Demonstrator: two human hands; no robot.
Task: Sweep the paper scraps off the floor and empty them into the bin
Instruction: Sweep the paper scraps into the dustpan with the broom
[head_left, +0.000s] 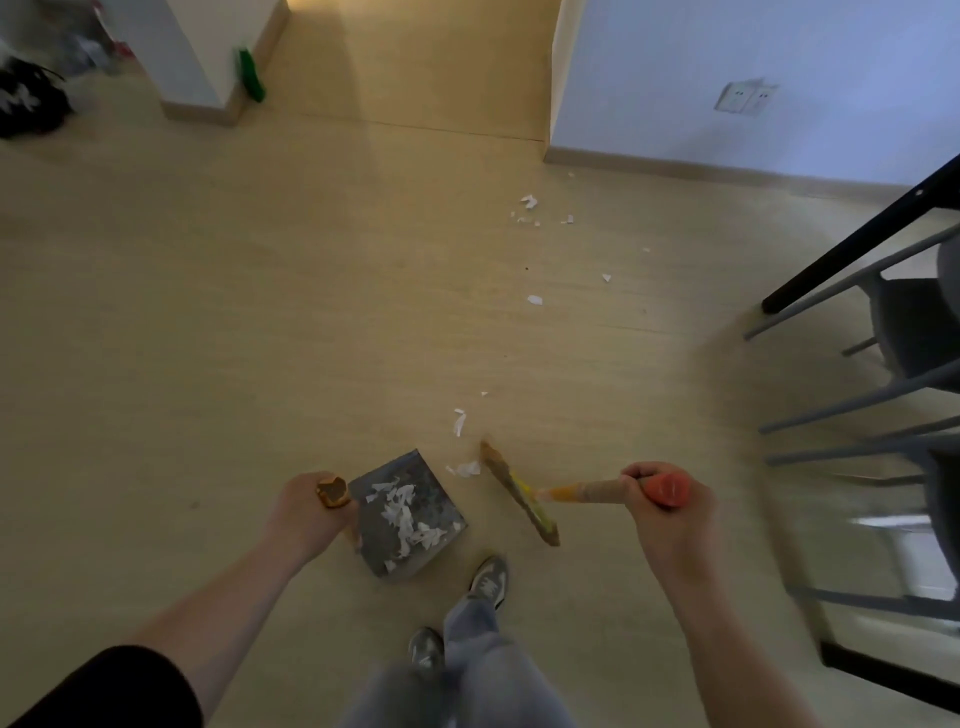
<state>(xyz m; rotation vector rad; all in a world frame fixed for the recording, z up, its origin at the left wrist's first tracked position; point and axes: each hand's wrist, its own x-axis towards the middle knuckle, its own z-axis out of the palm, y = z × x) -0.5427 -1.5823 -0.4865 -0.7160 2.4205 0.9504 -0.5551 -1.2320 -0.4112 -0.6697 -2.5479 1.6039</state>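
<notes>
Orange-capped broom (519, 491) handle gripped by right hand (657, 499) | left hand (306, 512) clamped on dustpan (408, 514) handle | paper scraps (405, 514) in pan, more (535, 300) strewn on floor (208, 312) beyond, toward far wall.

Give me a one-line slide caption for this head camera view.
Left hand holds a dustpan with paper scraps; right hand sweeps the broom toward it.

Grey dustpan (410, 514), white paper scraps (402, 514), orange-capped broom (524, 493), beige floor (260, 312)
</notes>
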